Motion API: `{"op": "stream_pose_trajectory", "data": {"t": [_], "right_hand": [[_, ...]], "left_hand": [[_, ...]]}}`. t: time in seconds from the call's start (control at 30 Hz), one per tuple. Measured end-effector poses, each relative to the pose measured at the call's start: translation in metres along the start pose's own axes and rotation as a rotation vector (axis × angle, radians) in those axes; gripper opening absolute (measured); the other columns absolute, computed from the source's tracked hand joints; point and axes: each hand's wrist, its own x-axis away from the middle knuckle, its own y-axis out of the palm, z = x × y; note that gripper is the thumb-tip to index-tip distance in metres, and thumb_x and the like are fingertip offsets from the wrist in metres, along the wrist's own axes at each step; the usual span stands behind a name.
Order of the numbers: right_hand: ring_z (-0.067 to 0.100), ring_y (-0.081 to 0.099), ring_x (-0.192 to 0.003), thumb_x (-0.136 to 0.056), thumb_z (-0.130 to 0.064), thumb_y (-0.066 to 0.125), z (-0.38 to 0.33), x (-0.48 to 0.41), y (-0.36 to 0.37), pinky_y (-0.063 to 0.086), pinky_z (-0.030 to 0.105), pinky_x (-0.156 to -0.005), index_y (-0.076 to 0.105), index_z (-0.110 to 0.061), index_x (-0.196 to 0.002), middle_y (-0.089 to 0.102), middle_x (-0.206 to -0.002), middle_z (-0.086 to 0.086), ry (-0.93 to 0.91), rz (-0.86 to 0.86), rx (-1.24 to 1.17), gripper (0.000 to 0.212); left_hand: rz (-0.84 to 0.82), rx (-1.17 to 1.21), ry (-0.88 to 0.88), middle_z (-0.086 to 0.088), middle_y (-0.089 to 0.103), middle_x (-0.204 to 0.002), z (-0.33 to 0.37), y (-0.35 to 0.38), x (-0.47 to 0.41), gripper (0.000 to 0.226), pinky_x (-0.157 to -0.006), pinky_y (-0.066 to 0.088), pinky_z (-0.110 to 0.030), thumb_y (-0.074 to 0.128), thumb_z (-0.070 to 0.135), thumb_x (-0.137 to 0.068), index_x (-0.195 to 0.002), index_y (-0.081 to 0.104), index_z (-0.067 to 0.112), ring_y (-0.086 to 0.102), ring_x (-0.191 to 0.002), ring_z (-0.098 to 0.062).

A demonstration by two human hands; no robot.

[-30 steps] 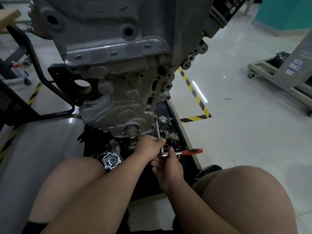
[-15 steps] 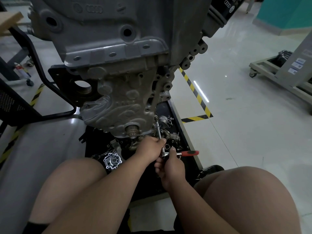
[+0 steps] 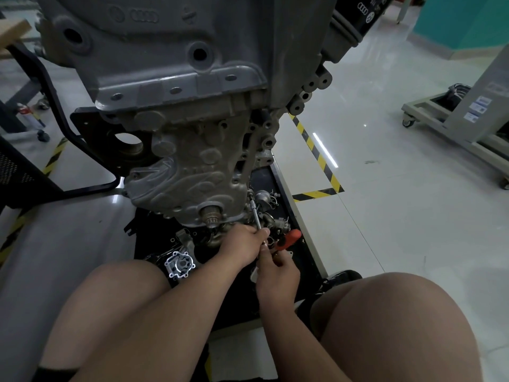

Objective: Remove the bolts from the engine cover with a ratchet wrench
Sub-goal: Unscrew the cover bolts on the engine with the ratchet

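Note:
A grey engine hangs on a stand in front of me, its ribbed cover [image 3: 190, 172] facing me. A ratchet wrench with a red handle [image 3: 289, 238] carries a long chrome extension bar [image 3: 255, 212] that reaches up to the cover's lower right edge. My left hand [image 3: 243, 244] grips the lower end of the bar. My right hand [image 3: 278, 268] grips the ratchet's handle just below it, with the red end sticking out up and to the right. The bolt at the bar's tip is too small to make out.
A black tray [image 3: 286, 188] under the engine holds several loose metal parts, including a bright pump housing [image 3: 180, 264]. My bare knees frame the bottom. A black stand frame [image 3: 55, 92] is at left, a wheeled grey cart [image 3: 451, 119] at right. Yellow-black floor tape [image 3: 316, 150] runs beside the tray.
The red handle has swung from pointing right to pointing up and to the right, and my right hand turned with it. My left hand stayed on the bar.

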Motion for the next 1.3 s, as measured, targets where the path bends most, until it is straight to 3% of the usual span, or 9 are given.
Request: {"op": "stream_pose_trajectory", "data": {"t": [0.07,0.13,0.3,0.43,0.73,0.97,1.03,1.17,1.3], "right_hand": [[0.009,0.057,-0.060,-0.091,-0.026,0.067,-0.002,-0.003,0.000,0.047,0.023,-0.059,0.068,-0.006,-0.091,0.063,-0.070,0.005,0.092,0.018,-0.125,0.020],[0.009,0.060,-0.057,-0.090,-0.025,0.069,-0.001,-0.003,0.001,0.049,0.024,-0.055,0.064,0.002,-0.095,0.065,-0.072,0.008,0.152,0.023,-0.234,0.028],[0.013,0.068,-0.067,-0.087,-0.030,0.072,0.002,-0.002,0.002,0.054,0.026,-0.062,0.064,-0.008,-0.096,0.074,-0.081,0.012,0.222,0.002,-0.265,0.026],[0.015,0.071,-0.070,-0.086,-0.030,0.072,0.002,-0.001,0.004,0.053,0.026,-0.061,0.066,-0.007,-0.096,0.075,-0.079,0.008,0.247,-0.004,-0.284,0.026],[0.009,0.060,-0.045,-0.098,-0.042,0.052,-0.007,-0.008,0.001,0.046,0.024,-0.049,0.062,-0.010,-0.093,0.067,-0.055,0.004,0.504,-0.150,-0.498,0.034],[0.005,0.051,-0.033,-0.099,-0.042,0.049,-0.011,-0.012,0.006,0.039,0.014,-0.033,0.057,-0.011,-0.090,0.063,-0.050,0.004,0.661,-0.146,-0.682,0.033],[0.005,0.051,-0.034,-0.099,-0.042,0.050,-0.010,-0.013,0.005,0.040,0.014,-0.034,0.060,-0.010,-0.090,0.062,-0.051,0.003,0.657,-0.154,-0.691,0.035],[0.008,0.058,-0.045,-0.098,-0.037,0.054,-0.004,-0.011,0.004,0.047,0.020,-0.044,0.066,-0.007,-0.087,0.066,-0.057,0.004,0.423,-0.119,-0.470,0.034],[0.011,0.058,-0.051,-0.091,-0.031,0.066,0.004,-0.005,0.007,0.048,0.025,-0.052,0.056,-0.004,-0.081,0.064,-0.057,0.004,0.142,-0.009,-0.159,0.031]], "left_hand": [[0.008,0.016,-0.010,0.005,0.063,-0.055,0.001,0.001,0.000,0.036,-0.055,0.043,-0.022,0.060,0.037,-0.091,-0.063,0.067,0.017,0.058,-0.053,-0.009],[0.011,0.019,-0.020,0.001,0.066,-0.060,0.002,0.002,0.000,0.035,-0.059,0.045,-0.024,0.059,0.037,-0.092,-0.064,0.068,0.016,0.060,-0.055,-0.012],[0.012,0.000,-0.023,-0.009,0.072,-0.076,0.004,0.000,0.001,0.034,-0.071,0.051,-0.032,0.057,0.036,-0.094,-0.070,0.069,0.014,0.065,-0.069,-0.020],[0.006,0.005,-0.017,-0.009,0.071,-0.076,0.002,-0.002,0.003,0.035,-0.073,0.052,-0.033,0.056,0.036,-0.094,-0.071,0.069,0.013,0.067,-0.075,-0.023],[0.025,0.009,-0.005,0.001,0.063,-0.059,-0.001,-0.003,0.002,0.038,-0.067,0.049,-0.029,0.059,0.038,-0.092,-0.058,0.063,0.021,0.059,-0.057,-0.015],[0.001,0.013,-0.022,0.002,0.056,-0.043,0.000,-0.004,0.004,0.038,-0.045,0.039,-0.017,0.055,0.042,-0.094,-0.066,0.064,0.018,0.050,-0.033,-0.006],[-0.012,0.044,-0.027,0.001,0.055,-0.041,0.001,-0.005,0.006,0.037,-0.040,0.039,-0.015,0.055,0.041,-0.094,-0.068,0.064,0.016,0.048,-0.031,-0.007],[0.001,0.057,-0.011,-0.002,0.064,-0.059,0.002,-0.005,0.005,0.036,-0.061,0.048,-0.028,0.059,0.039,-0.092,-0.068,0.067,0.014,0.057,-0.051,-0.015],[0.001,0.049,0.000,0.000,0.064,-0.061,0.000,-0.006,0.002,0.036,-0.070,0.050,-0.031,0.061,0.036,-0.092,-0.062,0.066,0.016,0.061,-0.063,-0.017]]}}
